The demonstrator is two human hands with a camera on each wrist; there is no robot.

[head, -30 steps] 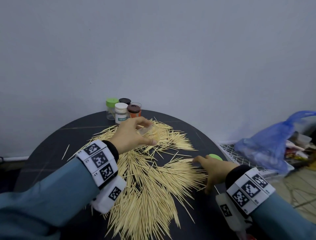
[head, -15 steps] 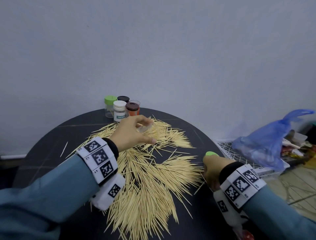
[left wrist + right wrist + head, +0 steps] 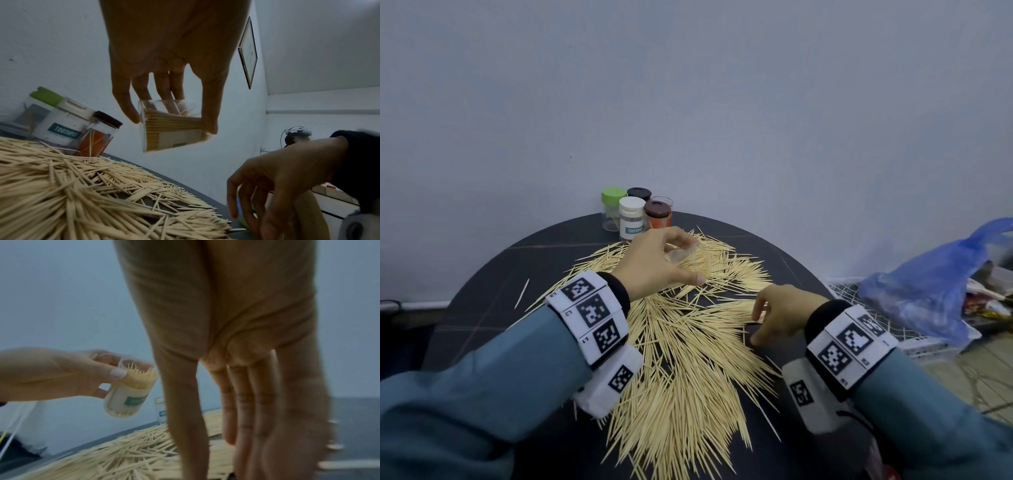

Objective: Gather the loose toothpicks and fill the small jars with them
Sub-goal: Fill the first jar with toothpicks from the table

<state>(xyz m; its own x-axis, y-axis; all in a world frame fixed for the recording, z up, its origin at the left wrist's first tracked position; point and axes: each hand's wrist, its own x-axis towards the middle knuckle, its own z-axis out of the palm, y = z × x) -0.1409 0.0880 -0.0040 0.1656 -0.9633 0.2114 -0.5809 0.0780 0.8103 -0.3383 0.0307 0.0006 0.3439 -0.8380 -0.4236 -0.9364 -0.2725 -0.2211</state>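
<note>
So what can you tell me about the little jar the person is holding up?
The clear jar is a small see-through plastic cylinder with no lid on. A pale label with a green patch wraps its lower part. It is packed with toothpicks, their tips poking up near the open mouth. The left hand grips it between thumb and fingers, tilted, lifted above the loose toothpicks on the dark table.

- A plain pale blue-grey wall [image 3: 722, 102] fills the far side, evenly and dimly lit.
- A round dark table [image 3: 482, 329] stands against it.
- On the right, a blue plastic bag [image 3: 928, 291] lies on a white wire rack [image 3: 859, 291], over a tiled floor [image 3: 983, 373].
- The left wrist view shows a framed picture [image 3: 248, 53] hanging on the wall.
</note>
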